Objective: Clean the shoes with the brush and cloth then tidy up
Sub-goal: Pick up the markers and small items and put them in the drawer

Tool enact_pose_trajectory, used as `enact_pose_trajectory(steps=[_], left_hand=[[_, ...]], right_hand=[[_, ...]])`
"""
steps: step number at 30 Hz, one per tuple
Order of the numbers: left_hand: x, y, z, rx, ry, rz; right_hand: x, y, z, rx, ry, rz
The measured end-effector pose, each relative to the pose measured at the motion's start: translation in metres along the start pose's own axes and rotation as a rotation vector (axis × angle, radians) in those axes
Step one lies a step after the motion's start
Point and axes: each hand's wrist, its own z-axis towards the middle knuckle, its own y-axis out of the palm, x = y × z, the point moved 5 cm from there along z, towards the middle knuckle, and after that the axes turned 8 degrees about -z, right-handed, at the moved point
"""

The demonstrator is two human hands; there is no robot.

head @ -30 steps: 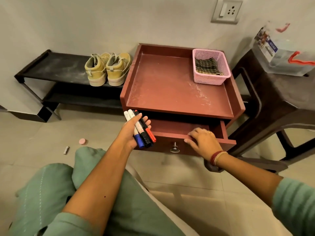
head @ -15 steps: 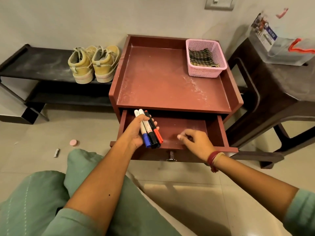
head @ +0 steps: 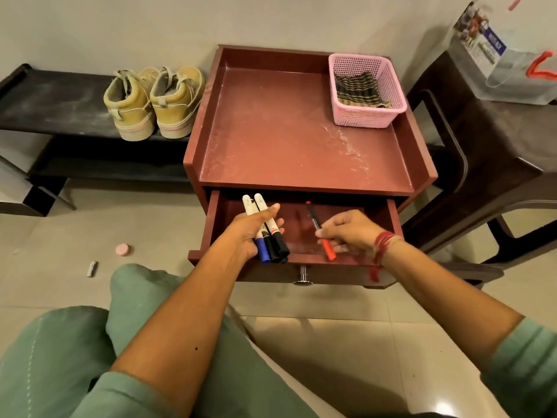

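Note:
My left hand (head: 250, 230) grips a bunch of markers (head: 265, 227), with blue and black caps, over the open drawer (head: 301, 215) of the red-brown side table (head: 286, 131). To its right, my right hand (head: 349, 229) pinches a single marker with a red cap (head: 327, 250) above the drawer's floor. A pair of tan shoes (head: 153, 104) stands on the low black rack (head: 54, 101) at the left. A striped cloth (head: 358, 92) lies in the pink basket (head: 369, 117) at the table's back right corner. No brush shows.
A dark wooden stool (head: 494, 140) with a clear plastic box (head: 509, 61) on it stands to the right. On the tiled floor at the left lie a pink cap (head: 123, 249) and a small stub (head: 92, 268). My green-clad knees fill the lower left.
The drawer has been pulled further out. My right hand left the drawer's front edge and took the red-capped marker out of my left hand's bunch. The view tilted down.

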Motion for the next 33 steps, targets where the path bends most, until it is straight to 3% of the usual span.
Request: enact_pose_trajectory(steps=[3, 7, 19, 22, 25, 27, 30, 33], left_hand=[[0.000, 0.002, 0.003, 0.015, 0.000, 0.036], [-0.004, 0.007, 0.003, -0.007, -0.064, -0.002], [-0.008, 0.009, 0.007, 0.022, -0.126, 0.084], [-0.009, 0.011, 0.010, 0.011, -0.119, 0.098], [-0.008, 0.013, 0.013, 0.023, -0.089, 0.108], [-0.009, 0.015, 0.015, 0.019, -0.061, 0.111], [-0.014, 0.022, 0.015, 0.001, -0.037, 0.138], [-0.016, 0.025, 0.016, 0.000, -0.025, 0.119]], right_hand=[[0.017, -0.050, 0.027, 0.281, 0.052, -0.463], [0.030, -0.063, 0.058, 0.417, 0.047, -0.966], [0.048, -0.055, 0.086, 0.382, 0.009, -1.367], [0.042, -0.059, 0.082, 0.410, 0.033, -1.158], [0.031, -0.045, 0.060, 0.368, 0.002, -0.406], [0.018, -0.015, 0.036, 0.123, -0.014, 0.023], [-0.001, 0.024, 0.008, -0.093, -0.100, 0.171], [-0.005, 0.033, 0.008, -0.080, -0.114, 0.205]])
